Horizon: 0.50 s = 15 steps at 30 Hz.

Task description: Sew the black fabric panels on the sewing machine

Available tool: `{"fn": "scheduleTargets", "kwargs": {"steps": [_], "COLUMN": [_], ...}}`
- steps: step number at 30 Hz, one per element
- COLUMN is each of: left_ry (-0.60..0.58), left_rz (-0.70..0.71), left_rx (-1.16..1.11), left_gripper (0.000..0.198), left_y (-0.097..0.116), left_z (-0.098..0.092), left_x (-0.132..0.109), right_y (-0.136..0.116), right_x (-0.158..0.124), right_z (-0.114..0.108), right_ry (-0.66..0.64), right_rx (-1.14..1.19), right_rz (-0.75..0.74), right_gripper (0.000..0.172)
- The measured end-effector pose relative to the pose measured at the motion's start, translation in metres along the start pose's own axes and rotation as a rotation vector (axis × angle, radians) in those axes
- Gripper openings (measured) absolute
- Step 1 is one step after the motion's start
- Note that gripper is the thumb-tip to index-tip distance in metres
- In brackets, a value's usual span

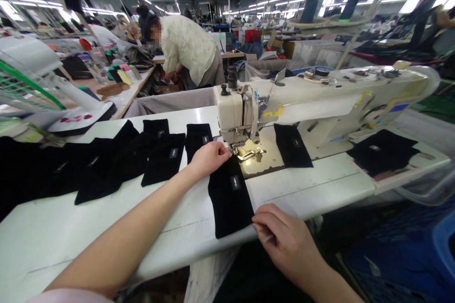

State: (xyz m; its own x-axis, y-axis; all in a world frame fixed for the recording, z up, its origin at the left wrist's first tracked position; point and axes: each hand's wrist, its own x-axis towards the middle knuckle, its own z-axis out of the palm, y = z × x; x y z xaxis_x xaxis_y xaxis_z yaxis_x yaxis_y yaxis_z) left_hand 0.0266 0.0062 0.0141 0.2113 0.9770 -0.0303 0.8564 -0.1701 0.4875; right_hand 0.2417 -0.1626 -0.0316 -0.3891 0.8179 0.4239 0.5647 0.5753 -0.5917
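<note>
A black cloth piece [230, 196] with a small white-lettered label [235, 182] lies on the white sewing table, its far end at the presser foot [247, 153] of a cream sewing machine [234, 113]. My left hand [209, 160] rests on that far end, fingers reaching toward the foot. My right hand [284, 241] touches the cloth's near right corner and pinches a thin pale stick [268, 238]. Part of the cloth lies hidden under my left hand.
Several labelled black pieces [163, 158] lie on the table [71, 241] to the left. Others lie right of the foot [293, 146] and at the far right [382, 151]. Beyond the machine, a co-worker [186, 47] bends over a bench. A blue crate [394, 255] sits low right.
</note>
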Motion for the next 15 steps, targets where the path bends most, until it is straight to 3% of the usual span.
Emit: {"fn": "scheduleTargets", "kwargs": {"steps": [15], "left_ry": [-0.015], "left_rz": [-0.051], "left_rx": [0.008], "left_gripper": [0.027], "left_y": [-0.0026], "left_z": [0.0023], "left_x": [0.0042], "right_y": [-0.003], "right_x": [0.0045], "right_z": [-0.0026], "right_ry": [-0.031], "right_rx": [0.017], "right_rz": [0.037], "right_gripper": [0.023]}}
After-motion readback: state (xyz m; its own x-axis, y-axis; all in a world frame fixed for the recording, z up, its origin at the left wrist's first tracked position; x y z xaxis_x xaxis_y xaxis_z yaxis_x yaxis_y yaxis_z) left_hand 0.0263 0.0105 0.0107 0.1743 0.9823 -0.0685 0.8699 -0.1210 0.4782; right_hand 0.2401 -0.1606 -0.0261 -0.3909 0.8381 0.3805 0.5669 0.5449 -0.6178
